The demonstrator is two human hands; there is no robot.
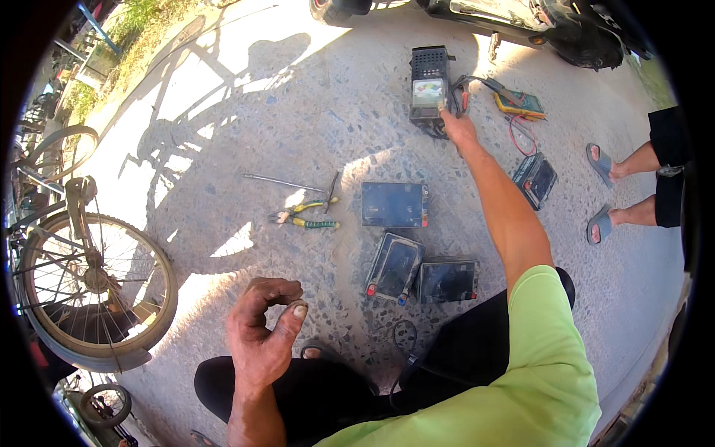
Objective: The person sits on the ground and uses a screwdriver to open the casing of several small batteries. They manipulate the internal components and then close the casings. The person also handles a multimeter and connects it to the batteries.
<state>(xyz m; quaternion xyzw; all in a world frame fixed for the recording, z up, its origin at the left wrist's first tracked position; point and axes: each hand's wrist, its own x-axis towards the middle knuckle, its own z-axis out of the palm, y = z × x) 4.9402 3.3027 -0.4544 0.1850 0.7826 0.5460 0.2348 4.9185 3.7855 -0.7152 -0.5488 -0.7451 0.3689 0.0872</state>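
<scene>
At the far middle, my right hand (460, 130) reaches out and is closed on the lower right corner of a black battery load tester (430, 89), with a perforated top and a dial gauge. Some of its fingers are hidden behind the hand. Dark leads and a red clip (465, 101) lie beside it. My left hand (264, 328) hovers above my knee, its fingers curled into a loose fist with nothing visible in them. Between the hands lie a flat blue-grey battery (393, 205), a battery with red and blue terminals (395, 267) and another dark battery (448, 281).
Pliers (309, 216) and a long thin rod (287, 182) lie left of the batteries. A yellow multimeter (521, 105) and another battery (535, 180) lie at right. A person in sandals (600, 223) stands at far right. A bicycle wheel (97, 279) is at left; a motorbike (521, 26) stands behind.
</scene>
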